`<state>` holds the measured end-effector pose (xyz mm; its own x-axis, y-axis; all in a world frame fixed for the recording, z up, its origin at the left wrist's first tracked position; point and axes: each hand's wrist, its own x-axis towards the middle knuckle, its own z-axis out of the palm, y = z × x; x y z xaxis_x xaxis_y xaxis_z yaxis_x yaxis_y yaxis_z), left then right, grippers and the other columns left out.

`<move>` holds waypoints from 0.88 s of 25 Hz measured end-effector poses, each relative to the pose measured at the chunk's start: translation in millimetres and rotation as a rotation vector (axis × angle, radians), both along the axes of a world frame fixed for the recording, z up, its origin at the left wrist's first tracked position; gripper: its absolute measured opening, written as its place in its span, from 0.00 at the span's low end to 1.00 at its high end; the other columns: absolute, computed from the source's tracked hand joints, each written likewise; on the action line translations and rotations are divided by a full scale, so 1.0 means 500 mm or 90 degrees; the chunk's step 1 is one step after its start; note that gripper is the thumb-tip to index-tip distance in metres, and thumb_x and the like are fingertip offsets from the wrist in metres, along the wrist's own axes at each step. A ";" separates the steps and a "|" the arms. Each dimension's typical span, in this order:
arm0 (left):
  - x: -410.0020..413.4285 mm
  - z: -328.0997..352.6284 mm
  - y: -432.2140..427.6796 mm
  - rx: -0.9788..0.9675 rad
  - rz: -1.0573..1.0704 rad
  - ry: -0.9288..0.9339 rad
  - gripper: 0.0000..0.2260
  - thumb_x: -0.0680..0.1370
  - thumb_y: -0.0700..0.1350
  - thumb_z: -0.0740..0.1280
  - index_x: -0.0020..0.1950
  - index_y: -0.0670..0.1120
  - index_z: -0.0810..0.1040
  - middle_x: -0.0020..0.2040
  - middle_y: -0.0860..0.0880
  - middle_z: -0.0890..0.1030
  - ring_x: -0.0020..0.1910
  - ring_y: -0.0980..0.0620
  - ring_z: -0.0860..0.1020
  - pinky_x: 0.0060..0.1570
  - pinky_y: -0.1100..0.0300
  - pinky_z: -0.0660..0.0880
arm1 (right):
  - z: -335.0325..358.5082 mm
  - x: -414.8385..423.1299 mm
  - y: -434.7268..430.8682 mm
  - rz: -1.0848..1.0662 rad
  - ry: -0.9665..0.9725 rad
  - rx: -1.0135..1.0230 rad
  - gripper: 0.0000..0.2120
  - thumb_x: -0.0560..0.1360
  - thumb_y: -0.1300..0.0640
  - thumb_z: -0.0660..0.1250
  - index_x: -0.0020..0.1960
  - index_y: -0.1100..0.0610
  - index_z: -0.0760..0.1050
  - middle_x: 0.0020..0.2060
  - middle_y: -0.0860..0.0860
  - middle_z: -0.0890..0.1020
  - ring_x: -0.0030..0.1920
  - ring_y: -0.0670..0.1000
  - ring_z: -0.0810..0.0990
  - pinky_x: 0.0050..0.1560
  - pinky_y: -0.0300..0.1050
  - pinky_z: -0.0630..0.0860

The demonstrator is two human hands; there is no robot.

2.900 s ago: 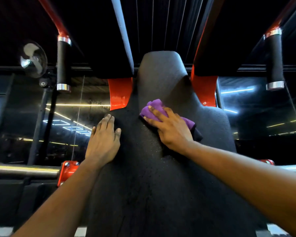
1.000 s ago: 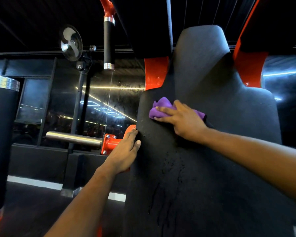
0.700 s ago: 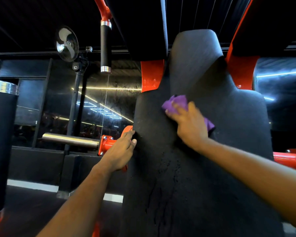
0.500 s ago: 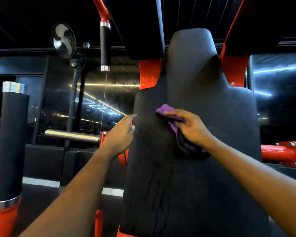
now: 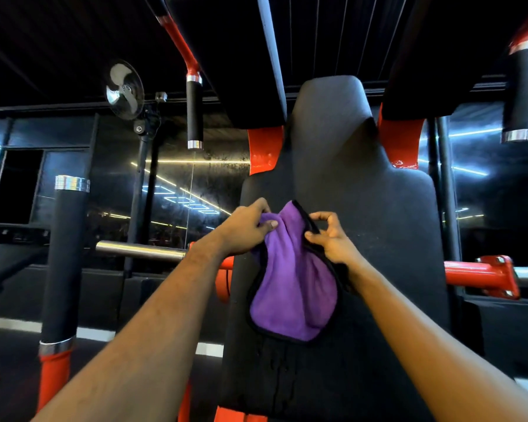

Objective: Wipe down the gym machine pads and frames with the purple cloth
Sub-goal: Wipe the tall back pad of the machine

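The purple cloth (image 5: pixel 293 278), edged in black, hangs spread open in front of the tall black back pad (image 5: pixel 387 226) of the gym machine. My left hand (image 5: pixel 246 228) pinches its upper left edge between thumb and fingers. My right hand (image 5: pixel 331 239) pinches the upper right black edge. The cloth's lower part droops against the pad. Dark wet streaks run down the pad below the cloth. Red frame plates (image 5: pixel 264 150) show behind the pad's narrow top.
A black padded roller (image 5: pixel 64 260) on a red post stands at the left. A chrome bar (image 5: pixel 141 250) reaches toward the pad's left side. Black handle grips (image 5: pixel 194 112) hang overhead left and right. A red bracket (image 5: pixel 488 274) juts out at right. A wall fan (image 5: pixel 125 89) sits beyond.
My right hand lifted the bunched cloth off the pad. My left hand left the pad's edge and took the cloth's other side, and the cloth now hangs unfolded between both hands.
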<state>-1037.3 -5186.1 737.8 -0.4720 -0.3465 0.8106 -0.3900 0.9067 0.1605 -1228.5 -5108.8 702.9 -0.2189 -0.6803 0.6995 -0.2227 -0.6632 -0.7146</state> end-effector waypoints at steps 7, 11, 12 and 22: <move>-0.006 0.019 -0.001 -0.026 0.079 -0.045 0.19 0.72 0.57 0.75 0.45 0.44 0.73 0.35 0.51 0.75 0.34 0.53 0.72 0.31 0.62 0.63 | -0.048 0.068 0.002 0.063 0.092 0.086 0.13 0.79 0.57 0.68 0.63 0.53 0.73 0.49 0.49 0.82 0.42 0.45 0.81 0.37 0.43 0.75; 0.005 0.022 -0.026 0.046 0.093 -0.064 0.19 0.73 0.59 0.73 0.40 0.47 0.70 0.35 0.51 0.75 0.36 0.48 0.72 0.33 0.60 0.66 | -0.067 0.103 -0.030 0.015 0.090 0.109 0.24 0.72 0.51 0.77 0.64 0.54 0.74 0.53 0.52 0.84 0.49 0.50 0.84 0.45 0.44 0.81; 0.014 0.023 -0.027 0.056 0.079 -0.064 0.20 0.73 0.61 0.72 0.39 0.48 0.69 0.36 0.50 0.75 0.37 0.48 0.71 0.34 0.58 0.66 | -0.069 0.103 -0.038 0.013 0.092 0.115 0.23 0.73 0.54 0.77 0.64 0.55 0.74 0.51 0.52 0.84 0.48 0.50 0.83 0.46 0.45 0.80; 0.105 0.016 -0.026 0.143 0.115 -0.275 0.23 0.70 0.58 0.77 0.35 0.40 0.75 0.30 0.49 0.70 0.31 0.52 0.67 0.34 0.58 0.63 | -0.047 0.066 -0.052 0.105 0.093 0.104 0.17 0.71 0.76 0.61 0.47 0.55 0.74 0.42 0.52 0.78 0.40 0.47 0.76 0.37 0.40 0.72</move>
